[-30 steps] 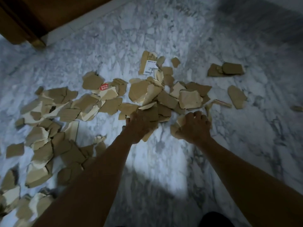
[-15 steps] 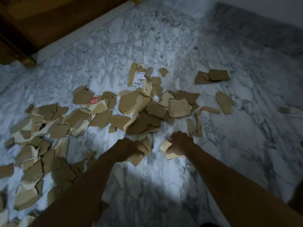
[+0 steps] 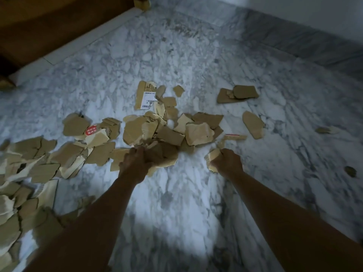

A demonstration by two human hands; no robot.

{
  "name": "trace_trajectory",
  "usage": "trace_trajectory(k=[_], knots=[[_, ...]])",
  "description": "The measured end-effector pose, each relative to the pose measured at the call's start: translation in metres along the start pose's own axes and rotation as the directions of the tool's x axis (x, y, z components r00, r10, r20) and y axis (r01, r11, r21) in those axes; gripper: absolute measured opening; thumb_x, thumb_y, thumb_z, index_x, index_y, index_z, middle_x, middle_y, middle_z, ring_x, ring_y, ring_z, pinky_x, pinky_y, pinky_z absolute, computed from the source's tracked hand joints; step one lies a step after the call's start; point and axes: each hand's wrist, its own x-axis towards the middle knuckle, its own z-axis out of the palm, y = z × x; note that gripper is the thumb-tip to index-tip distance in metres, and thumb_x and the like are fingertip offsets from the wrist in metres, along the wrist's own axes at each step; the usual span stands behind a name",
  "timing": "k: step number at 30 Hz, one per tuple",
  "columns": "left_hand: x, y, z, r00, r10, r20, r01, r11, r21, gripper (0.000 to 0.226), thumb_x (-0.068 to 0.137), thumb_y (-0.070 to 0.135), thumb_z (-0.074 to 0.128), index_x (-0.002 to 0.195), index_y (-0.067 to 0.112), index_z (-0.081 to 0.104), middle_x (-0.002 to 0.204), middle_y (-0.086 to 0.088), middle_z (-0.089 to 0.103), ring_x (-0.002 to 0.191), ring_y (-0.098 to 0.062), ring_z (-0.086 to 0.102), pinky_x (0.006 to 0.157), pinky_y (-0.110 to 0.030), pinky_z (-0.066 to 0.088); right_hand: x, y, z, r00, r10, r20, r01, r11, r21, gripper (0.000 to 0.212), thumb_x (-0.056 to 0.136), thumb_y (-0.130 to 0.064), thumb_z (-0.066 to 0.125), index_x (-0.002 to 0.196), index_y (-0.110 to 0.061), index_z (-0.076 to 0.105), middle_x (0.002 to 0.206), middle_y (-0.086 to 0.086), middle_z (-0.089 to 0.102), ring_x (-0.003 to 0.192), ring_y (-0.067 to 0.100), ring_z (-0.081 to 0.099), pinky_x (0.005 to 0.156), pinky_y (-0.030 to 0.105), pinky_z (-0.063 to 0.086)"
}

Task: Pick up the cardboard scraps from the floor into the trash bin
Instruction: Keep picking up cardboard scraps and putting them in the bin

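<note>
Torn brown cardboard scraps (image 3: 169, 132) lie heaped on the marble floor (image 3: 176, 203) ahead of me, with more spread along the left (image 3: 39, 165). My left hand (image 3: 135, 163) grips several scraps (image 3: 165, 156) at the near edge of the middle heap. My right hand (image 3: 225, 161) is curled round a pale scrap (image 3: 212, 156) just right of that heap. One scrap bears a white shipping label (image 3: 148, 99), another a red sticker (image 3: 91, 130). No trash bin is in view.
A wooden piece of furniture (image 3: 49, 22) stands at the far left behind a white threshold strip (image 3: 78, 42). A dark grey skirting (image 3: 294, 40) runs along the far right wall. Loose scraps lie apart at the right (image 3: 237, 93), (image 3: 253, 124), (image 3: 350, 171).
Both hands pulled back toward me with scraps in their grip, then reached forward again to the heap's near edge. The camera tilted, showing more of the far floor.
</note>
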Motion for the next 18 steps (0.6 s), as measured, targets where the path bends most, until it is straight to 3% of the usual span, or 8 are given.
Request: trace_trajectory(k=[3,6,8,9,11,13,16,18], knots=[[-0.009,0.001,-0.002,0.998,-0.016,-0.06,0.001,0.974,-0.229,0.051,0.075,0.026,0.08,0.104,0.022,0.038,0.092,-0.007,0.061,0.08,-0.029,0.06,0.066,-0.039,0.051,-0.002,0.0,0.002,1.0,0.005,-0.01,-0.004,0.995,0.1,0.06,0.084,-0.027,0.072,0.132,-0.008,0.042,0.125,0.015,0.061,0.115,0.034,0.06,0.089,0.037,0.05],[-0.01,-0.011,-0.014,0.998,-0.029,0.064,0.053,0.903,-0.427,0.06,0.069,0.025,0.087,0.103,0.018,0.039,0.08,-0.002,0.056,0.066,-0.016,0.055,0.05,-0.03,0.044,-0.003,-0.004,-0.01,0.988,-0.05,0.149,0.058,0.997,-0.051,0.056,0.077,-0.029,0.081,0.126,-0.01,0.062,0.123,0.011,0.066,0.113,0.026,0.063,0.079,0.026,0.045],[-0.011,-0.024,-0.023,0.984,0.078,0.161,0.0,0.902,-0.432,0.067,0.057,0.053,0.087,0.093,0.01,0.05,0.075,0.001,0.052,0.065,-0.016,0.05,0.056,-0.036,0.047,-0.009,-0.015,-0.023,0.952,-0.09,0.294,0.138,0.98,-0.144,0.059,0.073,-0.035,0.084,0.124,-0.01,0.066,0.121,0.009,0.067,0.108,0.024,0.064,0.077,0.025,0.044],[-0.013,-0.03,-0.028,0.971,0.124,0.204,-0.028,0.909,-0.417,0.066,0.057,0.057,0.084,0.09,0.007,0.055,0.072,0.0,0.051,0.065,-0.015,0.049,0.059,-0.034,0.045,-0.013,-0.023,-0.029,0.926,-0.118,0.359,0.191,0.965,-0.177,0.061,0.072,-0.04,0.084,0.122,-0.01,0.066,0.118,0.009,0.067,0.102,0.022,0.063,0.074,0.025,0.043],[-0.015,-0.041,-0.038,0.957,0.144,0.252,-0.035,0.919,-0.392,0.045,0.069,0.04,0.083,0.093,0.007,0.062,0.072,-0.001,0.058,0.066,-0.015,0.054,0.06,-0.023,0.044,-0.019,-0.048,-0.036,0.869,-0.246,0.43,0.368,0.901,-0.229,0.054,0.073,-0.047,0.081,0.112,-0.012,0.071,0.104,0.006,0.066,0.089,0.018,0.059,0.069,0.027,0.042],[-0.02,-0.049,-0.047,0.965,0.125,0.23,-0.027,0.922,-0.387,0.03,0.073,0.036,0.083,0.091,0.016,0.068,0.075,-0.004,0.067,0.07,-0.017,0.062,0.062,-0.025,0.048,-0.021,-0.08,-0.037,0.828,-0.359,0.43,0.488,0.84,-0.239,0.044,0.075,-0.051,0.077,0.094,-0.011,0.075,0.086,0.002,0.067,0.081,0.019,0.064,0.064,0.029,0.046],[-0.024,-0.064,-0.056,0.969,0.079,0.234,0.011,0.933,-0.361,0.033,0.072,0.041,0.083,0.087,0.015,0.069,0.078,-0.003,0.068,0.075,-0.016,0.063,0.062,-0.025,0.045,-0.015,-0.132,-0.026,0.778,-0.504,0.375,0.608,0.755,-0.246,0.037,0.084,-0.046,0.071,0.085,-0.009,0.074,0.084,0.008,0.068,0.084,0.025,0.065,0.064,0.029,0.041],[-0.027,-0.074,-0.056,0.961,0.06,0.269,0.032,0.946,-0.324,0.031,0.076,0.041,0.081,0.096,0.021,0.068,0.088,0.003,0.068,0.083,-0.013,0.062,0.067,-0.023,0.045,-0.009,-0.156,-0.01,0.76,-0.544,0.356,0.645,0.699,-0.308,0.028,0.086,-0.041,0.068,0.07,-0.019,0.061,0.081,0.004,0.064,0.082,0.025,0.062,0.065,0.029,0.037]])
